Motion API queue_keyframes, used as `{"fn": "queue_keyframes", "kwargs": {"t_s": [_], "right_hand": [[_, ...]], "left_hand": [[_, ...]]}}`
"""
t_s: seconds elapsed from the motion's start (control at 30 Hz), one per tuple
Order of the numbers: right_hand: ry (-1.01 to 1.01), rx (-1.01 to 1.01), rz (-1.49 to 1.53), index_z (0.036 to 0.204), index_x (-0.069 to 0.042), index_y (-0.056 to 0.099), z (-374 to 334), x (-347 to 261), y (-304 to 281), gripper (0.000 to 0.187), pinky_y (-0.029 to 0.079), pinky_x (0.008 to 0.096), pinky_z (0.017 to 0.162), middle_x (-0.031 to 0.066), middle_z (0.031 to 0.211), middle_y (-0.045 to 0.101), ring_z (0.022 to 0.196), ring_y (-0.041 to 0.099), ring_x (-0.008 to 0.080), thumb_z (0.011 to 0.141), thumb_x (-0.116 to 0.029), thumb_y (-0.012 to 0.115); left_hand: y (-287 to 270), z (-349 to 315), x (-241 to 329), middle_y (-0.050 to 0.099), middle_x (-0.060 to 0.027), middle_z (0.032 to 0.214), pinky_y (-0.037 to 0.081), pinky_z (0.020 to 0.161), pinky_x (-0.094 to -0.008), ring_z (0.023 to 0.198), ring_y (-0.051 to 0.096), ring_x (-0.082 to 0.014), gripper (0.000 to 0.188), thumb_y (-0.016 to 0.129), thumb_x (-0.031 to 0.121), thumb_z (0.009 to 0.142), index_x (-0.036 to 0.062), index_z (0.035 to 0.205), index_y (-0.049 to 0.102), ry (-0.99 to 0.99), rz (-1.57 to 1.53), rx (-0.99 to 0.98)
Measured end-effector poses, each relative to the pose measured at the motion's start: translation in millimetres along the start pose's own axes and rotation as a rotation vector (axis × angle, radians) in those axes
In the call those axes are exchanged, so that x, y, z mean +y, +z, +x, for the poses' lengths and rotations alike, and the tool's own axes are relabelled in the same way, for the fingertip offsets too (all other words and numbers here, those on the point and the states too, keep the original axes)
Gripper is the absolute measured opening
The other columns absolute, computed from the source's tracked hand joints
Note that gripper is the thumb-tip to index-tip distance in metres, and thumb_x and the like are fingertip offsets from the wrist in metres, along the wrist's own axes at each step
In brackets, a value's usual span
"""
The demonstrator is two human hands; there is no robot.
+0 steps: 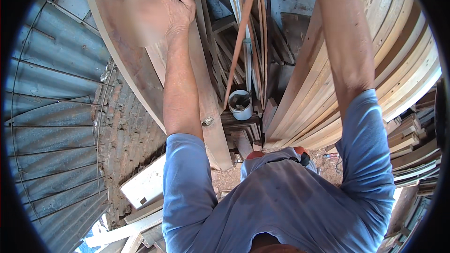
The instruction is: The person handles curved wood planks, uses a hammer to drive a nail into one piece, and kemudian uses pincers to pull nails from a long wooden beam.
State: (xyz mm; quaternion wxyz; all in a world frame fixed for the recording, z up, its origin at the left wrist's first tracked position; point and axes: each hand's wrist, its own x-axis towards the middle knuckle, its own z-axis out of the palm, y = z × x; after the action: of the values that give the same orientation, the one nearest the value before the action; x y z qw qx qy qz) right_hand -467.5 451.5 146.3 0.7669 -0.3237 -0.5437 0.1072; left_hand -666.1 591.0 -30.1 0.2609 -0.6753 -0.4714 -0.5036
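My left hand lies on long wooden planks leaning upright at the left, its fingertips spread over the wood. Part of that hand is blurred out. A wide reddish-brown board with a curved-looking edge stands beside it. My right forearm reaches up past the top edge, in front of a row of pale planks. The right hand itself is beyond the picture, so what it touches is hidden.
Between the stacks stands a white bucket, with thin wooden strips leaning behind it. Corrugated metal sheeting and a rough brick wall are at the left. More timber is piled at the right. Red-handled pliers lie on the floor.
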Motion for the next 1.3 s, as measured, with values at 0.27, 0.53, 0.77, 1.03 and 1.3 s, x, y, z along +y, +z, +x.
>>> {"fn": "queue_keyframes", "kwargs": {"t_s": [0.27,0.53,0.77,1.03,1.3], "right_hand": [[0.076,0.116,-0.07,0.111,0.003,0.059,-55,71,-6,0.046,0.045,0.0327,0.068,0.007,0.091,0.059,0.079,0.052,0.0139,0.085,-0.033,0.068],[0.182,0.193,-0.246,0.133,0.007,0.036,-127,145,30,0.083,0.04,0.044,0.1,0.0248,0.125,0.048,0.116,0.051,0.0345,0.078,-0.039,0.077],[0.075,0.1,-0.416,0.137,0.013,0.023,-111,175,36,0.094,0.032,0.0466,0.108,0.0288,0.13,0.042,0.126,0.042,0.0393,0.081,-0.044,0.073],[0.363,-0.219,0.082,0.137,0.007,0.034,-94,224,30,0.097,0.036,0.0412,0.107,0.0255,0.132,0.048,0.128,0.045,0.0333,0.073,-0.048,0.081],[0.57,-0.194,-0.277,0.134,0.009,0.036,-90,239,29,0.102,0.041,0.0419,0.105,0.0308,0.128,0.053,0.126,0.05,0.0374,0.066,-0.05,0.085]], "left_hand": [[6,5,6,0.024,-0.041,0.146,0.027,0.103,-0.0618,0.126,0.033,-0.0557,0.069,0.047,0.041,0.086,0.0045,0.143,0.034,0.0,-0.016,0.05],[-24,5,8,0.023,-0.0324,0.152,0.028,0.107,-0.0609,0.129,0.034,-0.0519,0.063,0.043,0.035,0.092,0.0046,0.146,0.036,-0.017,0.103,0.0],[-11,4,11,0.023,-0.0298,0.153,0.026,0.108,-0.06,0.13,0.032,-0.0498,0.064,0.045,0.034,0.09,0.0062,0.147,0.033,-0.077,0.103,-0.027],[-11,5,12,0.024,-0.03,0.152,0.027,0.107,-0.0597,0.128,0.035,-0.0502,0.065,0.048,0.035,0.089,0.0065,0.146,0.035,-0.064,0.117,-0.004],[-11,4,13,0.024,-0.0307,0.152,0.028,0.107,-0.0601,0.127,0.035,-0.0514,0.065,0.049,0.034,0.088,0.0059,0.146,0.036,-0.071,0.127,-0.011]]}}
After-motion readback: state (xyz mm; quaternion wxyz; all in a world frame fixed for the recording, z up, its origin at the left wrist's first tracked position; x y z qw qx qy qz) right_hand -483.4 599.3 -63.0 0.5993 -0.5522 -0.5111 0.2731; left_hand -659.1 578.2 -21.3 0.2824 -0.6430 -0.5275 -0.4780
